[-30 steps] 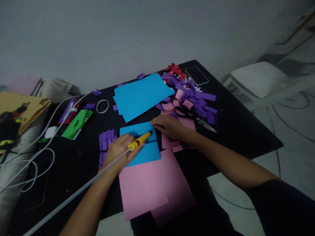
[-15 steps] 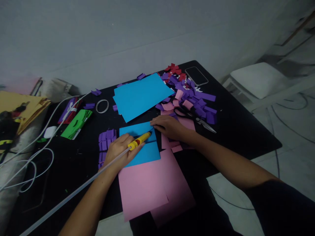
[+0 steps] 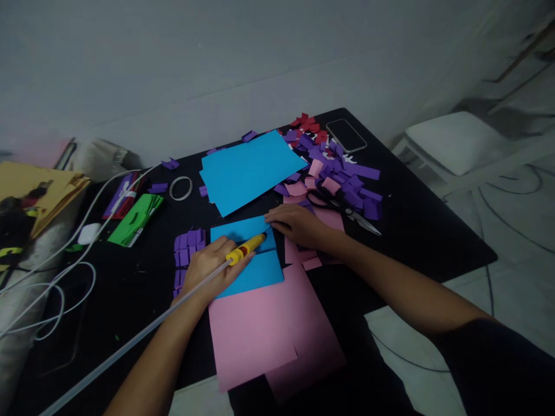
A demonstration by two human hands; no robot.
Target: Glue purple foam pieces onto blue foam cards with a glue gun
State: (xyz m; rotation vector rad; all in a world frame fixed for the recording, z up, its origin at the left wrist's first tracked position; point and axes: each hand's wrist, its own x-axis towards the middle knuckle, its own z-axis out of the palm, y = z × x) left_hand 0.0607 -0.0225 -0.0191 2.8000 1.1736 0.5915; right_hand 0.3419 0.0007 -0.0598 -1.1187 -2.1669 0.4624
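A yellow glue gun (image 3: pixel 243 251) with a long translucent glue stick (image 3: pixel 173 318) trailing from its back rests in my left hand (image 3: pixel 208 264). Its tip points at a folded blue paper (image 3: pixel 255 270) lying flat in front of me. The fingers of my right hand (image 3: pixel 299 224) are bent together at the upper right corner of that paper, holding it. Under the blue paper's near edge are overlapping pink sheets (image 3: pixel 254 329). Beside my left hand sits a block of small folded purple paper pieces (image 3: pixel 189 245), partly hidden by the hand.
Larger blue sheets (image 3: pixel 251 170) lie behind the folded one. Black-handled scissors (image 3: pixel 353 216), a heap of purple paper pieces (image 3: pixel 342 173) and a phone (image 3: pixel 346 134) are at right. A tape roll (image 3: pixel 181 188), green paper (image 3: pixel 136 219) and white cables (image 3: pixel 60 283) occupy the left.
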